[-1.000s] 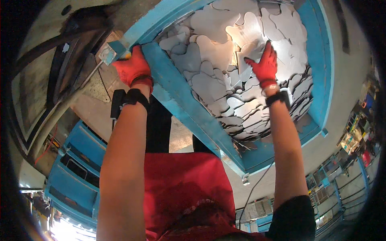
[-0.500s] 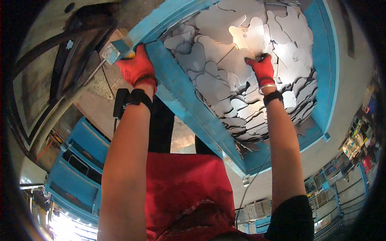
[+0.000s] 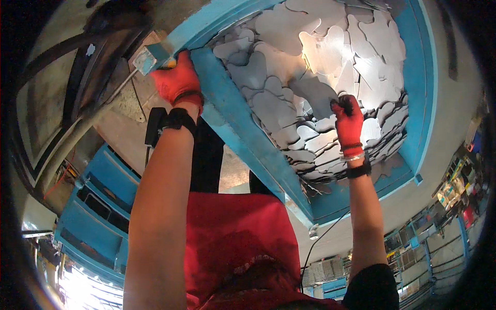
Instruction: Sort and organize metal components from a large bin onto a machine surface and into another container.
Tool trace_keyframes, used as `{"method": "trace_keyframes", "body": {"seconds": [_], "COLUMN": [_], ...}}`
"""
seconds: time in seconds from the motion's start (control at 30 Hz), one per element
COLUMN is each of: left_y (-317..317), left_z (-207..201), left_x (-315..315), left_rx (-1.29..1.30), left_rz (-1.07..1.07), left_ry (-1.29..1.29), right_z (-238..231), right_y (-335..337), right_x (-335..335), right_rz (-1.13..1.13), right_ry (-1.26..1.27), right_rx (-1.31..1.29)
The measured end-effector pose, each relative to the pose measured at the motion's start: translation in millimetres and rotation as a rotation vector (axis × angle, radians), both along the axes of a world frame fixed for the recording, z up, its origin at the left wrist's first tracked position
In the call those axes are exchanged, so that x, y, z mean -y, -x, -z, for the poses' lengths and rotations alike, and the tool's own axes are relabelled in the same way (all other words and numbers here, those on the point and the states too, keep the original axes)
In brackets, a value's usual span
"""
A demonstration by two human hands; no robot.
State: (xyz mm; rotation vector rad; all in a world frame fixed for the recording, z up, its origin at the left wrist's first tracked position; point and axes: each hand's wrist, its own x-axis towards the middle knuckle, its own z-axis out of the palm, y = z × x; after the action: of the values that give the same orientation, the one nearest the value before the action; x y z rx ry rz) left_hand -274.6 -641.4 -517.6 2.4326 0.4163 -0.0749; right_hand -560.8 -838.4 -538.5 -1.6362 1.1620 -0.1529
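Note:
My right hand (image 3: 350, 124), in a red glove, pinches the near end of a curved, flat grey metal piece (image 3: 315, 93). The piece is tilted up above a heap of similar cut metal plates (image 3: 274, 111) in a big blue bin (image 3: 253, 150). At the bin's left corner my left hand (image 3: 178, 80), also red-gloved, is closed over the rim, its fingertips partly hidden. Right beside that hand is a small block (image 3: 152, 59) with a blue face, and a bit of yellow shows by the thumb.
A thin metal rod (image 3: 121, 87) runs down from the block. Blue metal furniture (image 3: 95, 201) stands at the lower left. A dark cable (image 3: 315, 240) hangs near the bin's front corner. Racks and shelves (image 3: 418, 232) line the lower right.
My right hand has drawn back toward me, lifting the curved metal piece off the heap. My left hand has stayed at the bin's corner.

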Motion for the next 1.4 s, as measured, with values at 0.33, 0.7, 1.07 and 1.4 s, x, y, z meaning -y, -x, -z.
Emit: {"method": "trace_keyframes", "body": {"seconds": [0.33,0.7,1.07,1.4], "left_y": [-1.7,-0.5,0.7,0.4], "left_z": [10.5,-0.2,5.0,4.3], "left_x": [-4.9,-0.2,-0.3,2.0], "left_rx": [0.018,-0.033,0.025,0.004], "left_rz": [0.014,-0.011,0.004,0.022], "left_ry": [0.101,-0.019,0.069,-0.020], "right_z": [-35.8,47.6,73.0,117.6], "right_y": [-15.6,-43.9,-119.6,-80.9], "right_x": [30.3,39.1,72.7,116.3], "right_rz": [-0.010,-0.121,0.293,0.297], "right_ry": [0.061,0.168,0.245,0.006], "right_rx": [0.029,-0.312,-0.851,-0.502]}}
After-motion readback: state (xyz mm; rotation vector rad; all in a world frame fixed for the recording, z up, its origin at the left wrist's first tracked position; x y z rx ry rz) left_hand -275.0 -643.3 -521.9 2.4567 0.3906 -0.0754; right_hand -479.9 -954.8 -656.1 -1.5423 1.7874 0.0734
